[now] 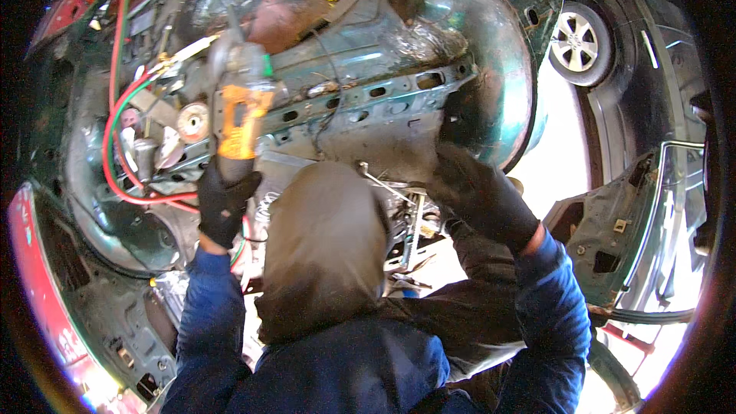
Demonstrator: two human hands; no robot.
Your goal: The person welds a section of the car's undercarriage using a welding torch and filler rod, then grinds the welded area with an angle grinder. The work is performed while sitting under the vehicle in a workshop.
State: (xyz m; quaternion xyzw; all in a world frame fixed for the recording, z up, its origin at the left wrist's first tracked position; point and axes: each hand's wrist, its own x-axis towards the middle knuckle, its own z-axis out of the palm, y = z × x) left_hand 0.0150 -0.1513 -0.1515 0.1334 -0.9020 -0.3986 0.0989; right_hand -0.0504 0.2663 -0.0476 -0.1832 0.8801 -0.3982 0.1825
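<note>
My gloved left hand (227,211) is wrapped around the lower end of an orange and dark angle grinder (242,119). The grinder points away from me, and its far end is blurred. Around it spreads the rusty green sheet metal of a stripped car body (360,69), crossed by a rail with oval holes (377,93). My right hand (483,193), in a black glove, reaches to a dark recess beside the rounded green wheel housing (502,80). Its fingers merge with the shadow, so I cannot make out their grip.
Red and green hoses (109,161) loop at the left, leading to a brass torch fitting (162,65). Metal parts and a round disc (192,121) lie nearby. My bent knee (326,245) covers the middle; wrenches (415,230) lie beyond it. A dark car's wheel (576,42) stands at far right.
</note>
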